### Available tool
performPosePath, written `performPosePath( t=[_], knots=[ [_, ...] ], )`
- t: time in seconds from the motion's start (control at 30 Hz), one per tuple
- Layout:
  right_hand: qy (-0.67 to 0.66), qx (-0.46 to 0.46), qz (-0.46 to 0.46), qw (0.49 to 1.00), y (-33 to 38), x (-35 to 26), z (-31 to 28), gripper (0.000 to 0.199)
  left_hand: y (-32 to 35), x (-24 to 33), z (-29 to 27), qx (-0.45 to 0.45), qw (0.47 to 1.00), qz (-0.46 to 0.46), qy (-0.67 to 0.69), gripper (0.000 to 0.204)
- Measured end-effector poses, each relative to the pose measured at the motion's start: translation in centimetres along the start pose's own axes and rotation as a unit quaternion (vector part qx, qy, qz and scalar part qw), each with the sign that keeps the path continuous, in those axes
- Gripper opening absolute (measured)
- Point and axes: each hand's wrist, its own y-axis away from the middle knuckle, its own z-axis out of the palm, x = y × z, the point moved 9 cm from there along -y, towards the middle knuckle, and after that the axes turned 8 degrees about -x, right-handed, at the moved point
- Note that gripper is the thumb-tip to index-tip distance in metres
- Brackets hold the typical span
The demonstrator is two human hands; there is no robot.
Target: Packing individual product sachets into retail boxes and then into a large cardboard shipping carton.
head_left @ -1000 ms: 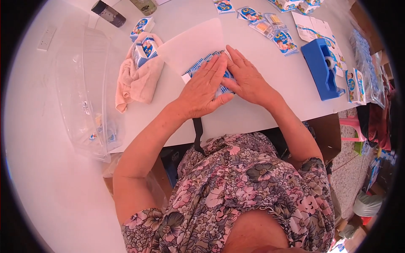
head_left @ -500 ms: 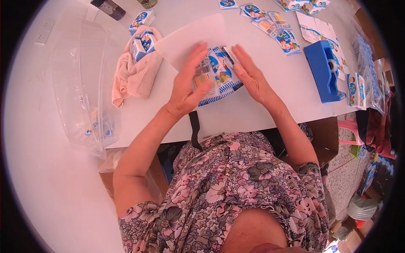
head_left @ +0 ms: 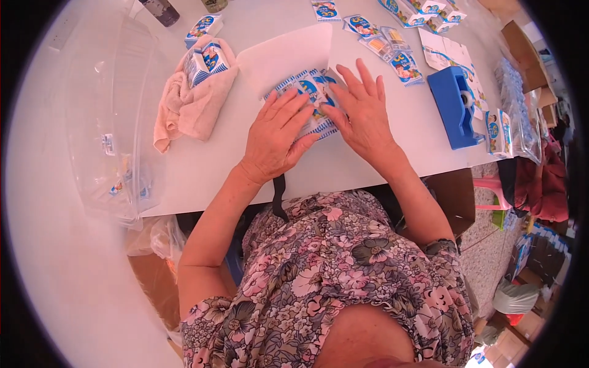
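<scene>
My left hand [head_left: 277, 132] and my right hand [head_left: 362, 110] lie flat, fingers spread, side by side on a blue-and-white striped printed packet [head_left: 308, 92] on the white table [head_left: 343, 165]. The packet is mostly covered by both palms; its far edge shows near a white sheet of paper [head_left: 285, 55] lying just beyond it. Both hands press on the packet rather than curl around it.
A beige cloth [head_left: 187, 107] with two small packets on it lies to the left. A clear plastic bin [head_left: 107, 116] stands at the far left. A blue tape dispenser [head_left: 454, 107] sits to the right, with several loose packets [head_left: 392, 43] scattered behind it.
Half a second ago the hands had lifted the packet up off the table; now it is laid down again and both palms lie flat on it.
</scene>
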Motion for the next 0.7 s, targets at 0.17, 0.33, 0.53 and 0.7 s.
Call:
performPosePath(
  t=[0.17,0.33,0.53,0.7],
  knots=[
    [-0.075,0.035,0.047,0.995,-1.3,0.6,-0.1,0.018,0.3,-0.4,1.2,-0.021,1.0,0.005,-0.012,0.038],
    [-0.203,0.044,0.057,0.977,-2.0,2.3,0.7,0.009,0.2,-0.2,1.0,-0.025,0.998,0.008,-0.048,0.036],
    [-0.089,0.094,0.05,0.99,-1.8,3.0,-1.2,0.009,-0.1,-0.1,1.1,-0.079,0.996,-0.02,-0.041,0.044],
    [-0.172,0.02,0.102,0.98,-1.7,4.8,0.4,0.013,-3.1,1.7,2.6,-0.134,0.989,-0.011,-0.065,0.063]
  ],
)
